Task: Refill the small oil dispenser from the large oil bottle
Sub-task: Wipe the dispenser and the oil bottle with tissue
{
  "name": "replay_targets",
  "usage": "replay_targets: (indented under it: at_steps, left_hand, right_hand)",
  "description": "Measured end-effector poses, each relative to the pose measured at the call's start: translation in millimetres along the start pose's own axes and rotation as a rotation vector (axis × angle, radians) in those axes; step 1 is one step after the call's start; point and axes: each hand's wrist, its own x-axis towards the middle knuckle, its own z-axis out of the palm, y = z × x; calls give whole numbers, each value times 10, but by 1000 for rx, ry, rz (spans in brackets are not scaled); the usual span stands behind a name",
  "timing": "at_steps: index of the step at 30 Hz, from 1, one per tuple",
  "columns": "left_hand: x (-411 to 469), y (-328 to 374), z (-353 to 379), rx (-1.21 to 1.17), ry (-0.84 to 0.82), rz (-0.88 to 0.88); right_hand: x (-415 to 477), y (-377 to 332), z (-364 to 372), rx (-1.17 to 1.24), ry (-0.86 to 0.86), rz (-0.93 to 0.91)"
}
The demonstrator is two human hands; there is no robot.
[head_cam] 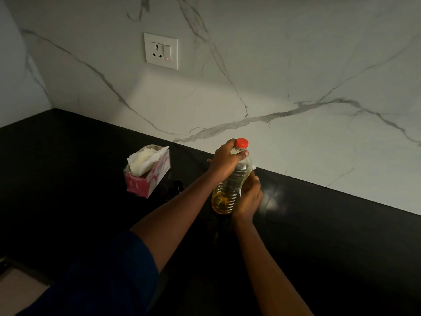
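One large oil bottle (230, 185) with a red cap (241, 143) is standing upright on the black counter (330, 236), about a quarter full of yellow oil, with no readable label showing. The left hand (226, 159) is wrapping around its neck just below the cap while the right hand (249, 197) is clasping its lower body from the far side, so both hands are closing on this single bottle. One pink tissue box (148, 173) is sitting to the left with its printing too blurred to read, and one small dark object (176, 187), possibly the dispenser, is showing between the box and the left forearm.
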Motion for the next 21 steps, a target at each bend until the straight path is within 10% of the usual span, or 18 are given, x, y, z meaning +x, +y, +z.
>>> replay_targets:
  at_steps: [15, 21]
  left_hand:
    - [75, -89, 112, 265, 82, 1]
    - [73, -121, 129, 280, 149, 25]
  right_hand:
    - [-113, 244, -71, -93, 230, 195]
    - [108, 156, -101, -116, 69, 127]
